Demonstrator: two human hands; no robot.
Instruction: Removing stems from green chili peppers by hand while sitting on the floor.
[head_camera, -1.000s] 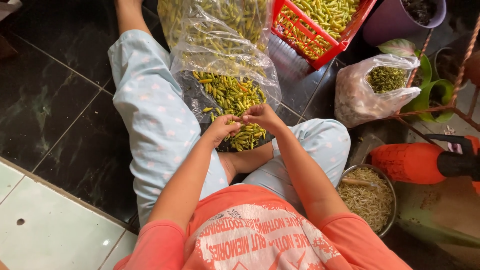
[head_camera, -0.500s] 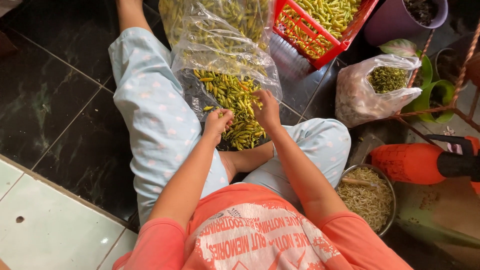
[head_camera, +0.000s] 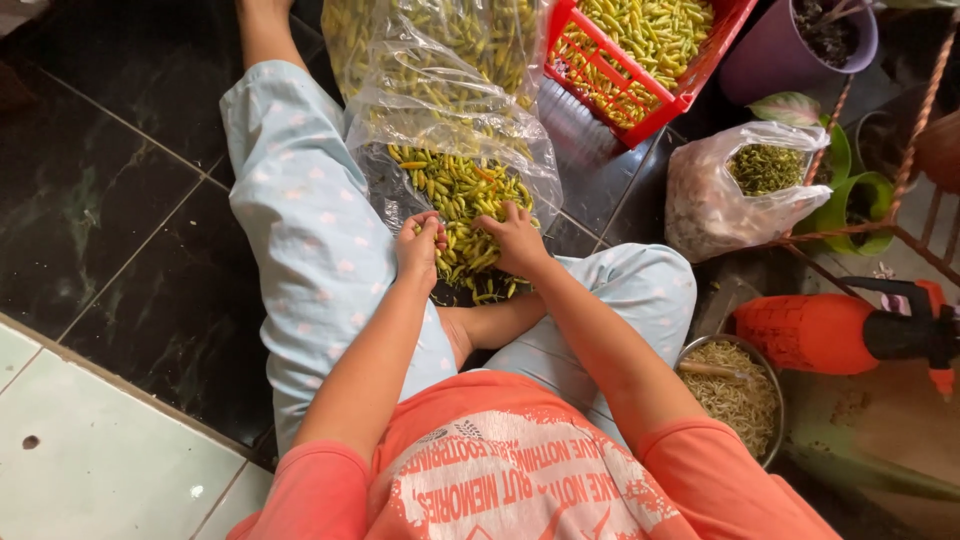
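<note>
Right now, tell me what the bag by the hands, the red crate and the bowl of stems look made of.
Bag: thin clear plastic film, glossy and crinkled, chillies showing through.
Red crate: probably rigid moulded plastic, with an even colour and lattice walls.
Bowl: seemingly metal, judging by its thin grey shiny rim.

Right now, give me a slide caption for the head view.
Seated on dark tiles, both hands, left and right, dig into green chillies spilling from a clear bag.

Left hand (head_camera: 420, 245): curled in the chilli pile (head_camera: 462, 205)
Right hand (head_camera: 518, 238): laid on the pile
Plastic bag (head_camera: 440, 90): opened between the legs
Red basket (head_camera: 640, 95): filled with chillies
</note>
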